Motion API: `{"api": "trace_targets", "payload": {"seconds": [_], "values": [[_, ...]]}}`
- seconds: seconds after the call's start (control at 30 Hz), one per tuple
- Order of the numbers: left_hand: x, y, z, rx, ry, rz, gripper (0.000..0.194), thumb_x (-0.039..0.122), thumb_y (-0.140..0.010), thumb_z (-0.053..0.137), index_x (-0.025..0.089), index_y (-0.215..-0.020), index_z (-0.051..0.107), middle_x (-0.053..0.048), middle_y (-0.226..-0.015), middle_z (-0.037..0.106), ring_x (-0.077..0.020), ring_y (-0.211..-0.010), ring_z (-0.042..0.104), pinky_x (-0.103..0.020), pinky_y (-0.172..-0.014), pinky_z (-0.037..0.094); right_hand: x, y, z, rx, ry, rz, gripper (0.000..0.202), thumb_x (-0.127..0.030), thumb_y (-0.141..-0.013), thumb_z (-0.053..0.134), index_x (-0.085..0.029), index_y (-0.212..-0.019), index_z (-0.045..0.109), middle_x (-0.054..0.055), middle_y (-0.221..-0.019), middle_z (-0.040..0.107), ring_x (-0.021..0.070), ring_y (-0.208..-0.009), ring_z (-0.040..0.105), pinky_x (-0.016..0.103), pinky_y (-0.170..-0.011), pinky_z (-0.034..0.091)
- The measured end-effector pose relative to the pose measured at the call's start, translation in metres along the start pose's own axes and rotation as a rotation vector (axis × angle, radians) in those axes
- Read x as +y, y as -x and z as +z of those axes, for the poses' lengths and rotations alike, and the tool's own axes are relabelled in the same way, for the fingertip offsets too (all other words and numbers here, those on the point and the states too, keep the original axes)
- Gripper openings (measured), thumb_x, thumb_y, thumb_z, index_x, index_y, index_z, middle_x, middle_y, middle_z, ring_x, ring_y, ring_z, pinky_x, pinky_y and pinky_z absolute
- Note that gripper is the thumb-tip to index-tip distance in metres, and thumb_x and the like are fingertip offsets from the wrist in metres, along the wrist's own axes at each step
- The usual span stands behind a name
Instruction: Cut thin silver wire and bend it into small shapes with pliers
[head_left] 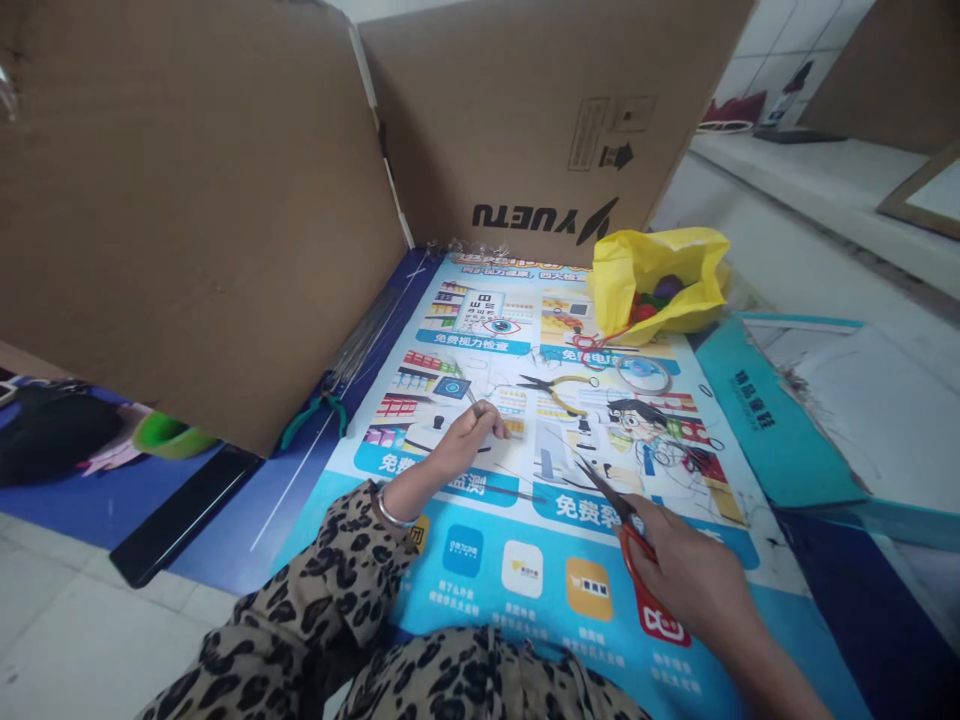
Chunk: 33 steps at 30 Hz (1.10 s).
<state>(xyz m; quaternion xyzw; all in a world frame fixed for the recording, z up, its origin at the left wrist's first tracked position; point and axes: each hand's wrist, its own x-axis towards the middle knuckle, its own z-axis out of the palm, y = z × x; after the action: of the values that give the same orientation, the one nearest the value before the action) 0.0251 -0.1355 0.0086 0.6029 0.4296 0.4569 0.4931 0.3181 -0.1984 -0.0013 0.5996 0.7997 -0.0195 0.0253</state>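
With right grip (679,555) closed round the handles, hold scissors (615,499) steady over the poster (551,560). Direct blades away from left grip (461,440), pinched on a thin piece (472,398), and from pliers (553,386) lying beyond.

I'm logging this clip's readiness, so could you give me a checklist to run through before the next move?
1. Orange-handled scissors held by the handles: ok, in the right hand.
2. Scissor tips away from the left hand: ok, apart.
3. Thin item in left fingers identified: cannot tell, too small.
4. Yellow-handled pliers resting on the printed sheet: ok.
5. Sheet free of loose strands: not ok, dark tangled strands at right.
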Motion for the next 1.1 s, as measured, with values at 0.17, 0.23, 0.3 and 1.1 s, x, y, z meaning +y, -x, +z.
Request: {"api": "trace_targets", "payload": {"seconds": [0.17,0.23,0.3,1.1], "values": [[-0.004,0.001,0.004,-0.002,0.023,-0.030,0.029,0.043,-0.088,0.033,0.018,-0.076,0.040,0.002,-0.064,0.045,-0.0107,-0.063,0.046,-0.028,-0.070,0.039,0.003,0.000,0.004,0.006,-0.003,-0.005,0.040,-0.037,-0.086,0.034,-0.021,-0.120,0.046,0.008,-0.103,0.063,0.0205,-0.066,0.061,0.024,-0.043,0.030],[-0.005,0.002,0.006,0.020,0.039,-0.003,0.028,0.042,-0.088,0.033,0.018,-0.077,0.039,0.003,-0.064,0.042,-0.0102,-0.063,0.045,-0.027,-0.069,0.038,0.003,0.000,0.004,0.008,-0.024,-0.009,0.041,-0.038,-0.086,0.034,-0.020,-0.120,0.046,0.009,-0.102,0.064,0.0204,-0.066,0.061,0.024,-0.043,0.029],[-0.007,0.002,0.008,0.003,0.033,-0.012,0.027,0.042,-0.088,0.033,0.018,-0.076,0.039,0.003,-0.065,0.040,-0.0097,-0.062,0.043,-0.026,-0.067,0.038,0.002,0.000,0.004,0.016,-0.037,-0.015,0.041,-0.038,-0.086,0.034,-0.020,-0.120,0.047,0.010,-0.102,0.064,0.0197,-0.065,0.061,0.024,-0.042,0.028],[0.025,0.026,0.023,-0.162,-0.036,-0.100,0.037,0.048,-0.088,0.027,0.018,-0.094,0.047,0.005,-0.061,0.032,-0.0093,-0.054,0.033,-0.022,-0.052,0.031,-0.053,-0.013,-0.049,-0.247,-0.791,-0.144,0.028,-0.044,-0.085,0.039,-0.022,-0.101,0.046,-0.001,-0.075,0.055,0.0127,-0.062,0.049,0.024,-0.055,0.039]]}}
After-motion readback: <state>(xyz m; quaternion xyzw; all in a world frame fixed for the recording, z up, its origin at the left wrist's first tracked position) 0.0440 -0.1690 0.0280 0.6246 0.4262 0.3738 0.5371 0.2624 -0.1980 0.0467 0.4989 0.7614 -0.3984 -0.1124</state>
